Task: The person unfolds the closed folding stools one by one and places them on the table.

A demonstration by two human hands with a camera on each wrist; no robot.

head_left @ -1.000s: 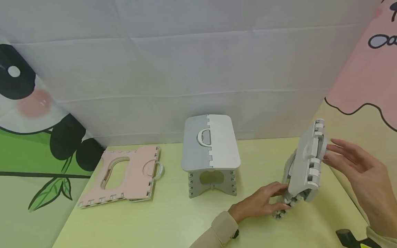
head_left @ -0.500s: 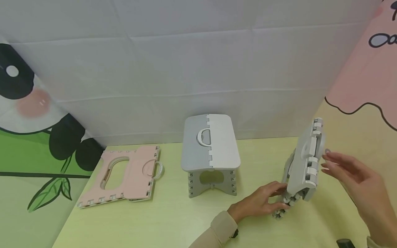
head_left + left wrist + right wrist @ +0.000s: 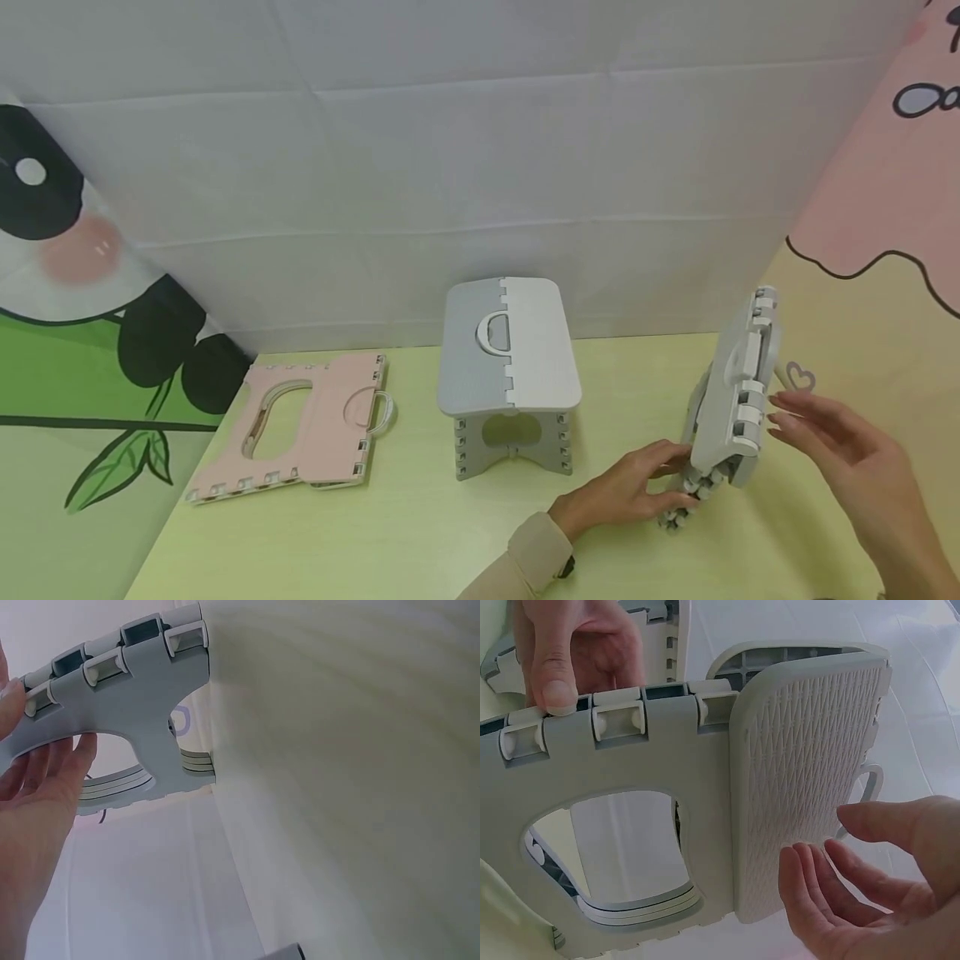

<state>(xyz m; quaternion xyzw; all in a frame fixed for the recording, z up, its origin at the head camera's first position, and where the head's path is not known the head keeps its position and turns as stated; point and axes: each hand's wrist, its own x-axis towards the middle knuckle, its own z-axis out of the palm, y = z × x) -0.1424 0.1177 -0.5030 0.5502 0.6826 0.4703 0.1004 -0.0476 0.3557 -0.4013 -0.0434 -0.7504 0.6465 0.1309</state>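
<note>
A folded grey step stool (image 3: 727,400) stands on edge, tilted, at the table's right side. My left hand (image 3: 633,492) grips its lower leg part. In the left wrist view, those fingers (image 3: 52,765) reach through the oval leg opening, and the right wrist view shows the thumb (image 3: 559,697) on the hinged edge. My right hand (image 3: 855,467) hovers by the stool's right face, its fingers loosely bent and holding nothing. Close to that thumb, the right wrist view shows the ribbed seat panel (image 3: 802,765) and a loop handle (image 3: 873,782) at its far edge.
At the table's centre stands an unfolded grey-and-white step stool (image 3: 510,350). A folded pink stool (image 3: 337,425) lies flat on the left. White cloth (image 3: 450,167) hangs behind the pale green table (image 3: 390,542); printed drapes hang on both sides.
My right hand has drawn away from the folded stool's upper edge and moved down. The stool has shifted slightly left, with the left hand keeping its grip. A dark object at bottom right has nearly left view.
</note>
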